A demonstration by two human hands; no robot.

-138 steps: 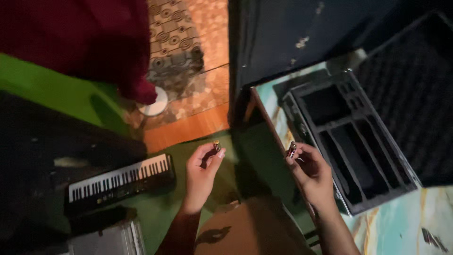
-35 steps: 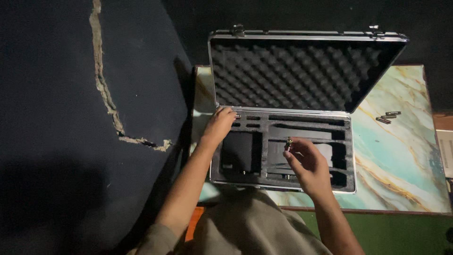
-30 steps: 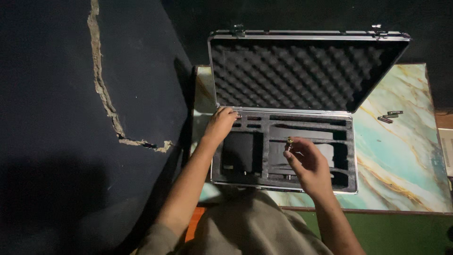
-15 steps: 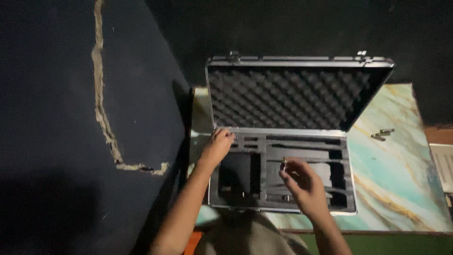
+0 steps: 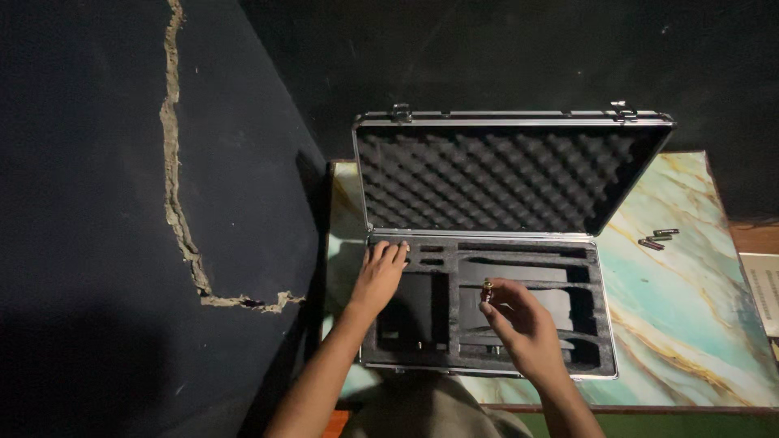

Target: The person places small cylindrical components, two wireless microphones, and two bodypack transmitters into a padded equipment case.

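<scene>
Since the earlier frame the view has shifted down slightly; both hands remain over the open case (image 5: 487, 243). The left hand (image 5: 380, 276) lies flat and open on the foam; the right hand (image 5: 519, 324) pinches a small metal piece (image 5: 487, 286) upright, directly above the central foam slots (image 5: 519, 272).

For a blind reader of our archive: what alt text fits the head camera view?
A person's right hand holds a small metal piece over an open foam-lined case, while the left hand rests on its cut-out foam tray. The case sits on a marbled table; small metal pieces lie beside it.

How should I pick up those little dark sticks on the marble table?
Probably pinch one little dark cylinder across its thin middle, coming straight down from above: they lie flat on the marbled tabletop, side by side, right of the open aluminium case.
</scene>
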